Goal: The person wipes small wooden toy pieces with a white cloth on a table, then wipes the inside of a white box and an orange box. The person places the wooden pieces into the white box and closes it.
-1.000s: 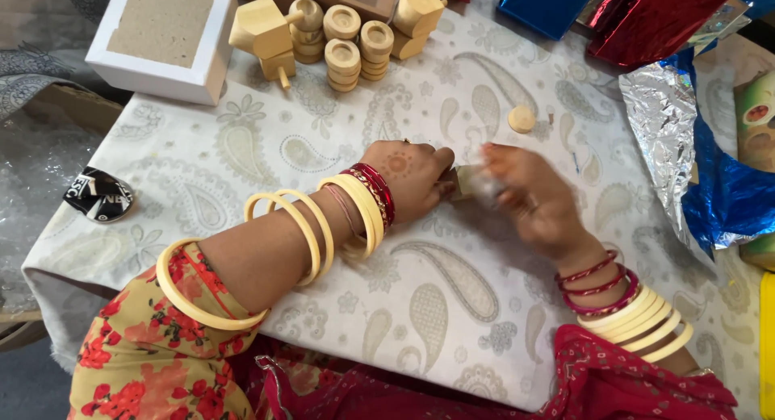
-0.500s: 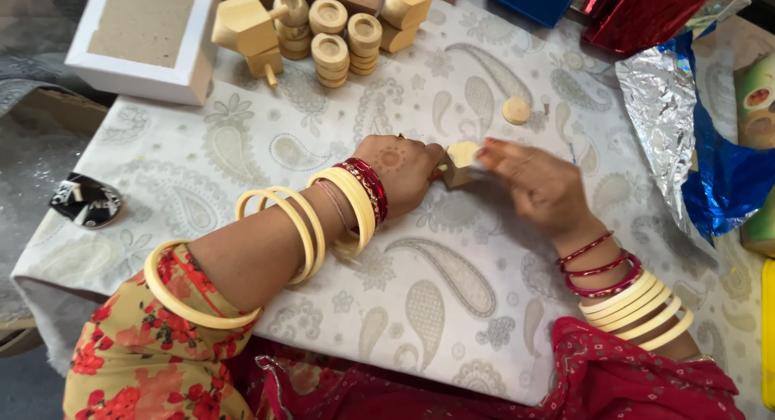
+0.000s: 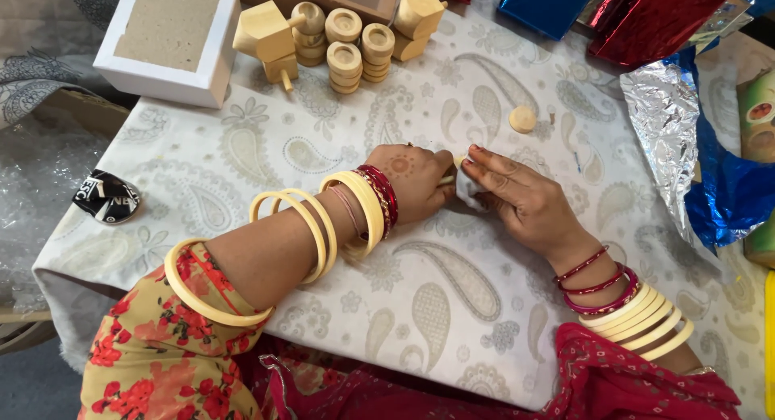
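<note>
Small pale wooden piece (image 3: 457, 160) sits pinched between the 2 hands, mostly hidden. Left hand (image 3: 412, 180) closes on it from the left; right hand (image 3: 517, 196) presses a white cloth scrap (image 3: 468, 191) against it. Long axis unclear. Loose round wooden disc (image 3: 522, 118) lies beyond the right hand.

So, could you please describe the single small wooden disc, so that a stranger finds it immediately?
Start at the paisley tablecloth and find the cluster of pale wooden pieces at its far edge. Nearer and to the right, just beyond the right hand, lies the wooden disc. Unlike the stacked pieces, it lies alone, flat on the cloth.
</note>
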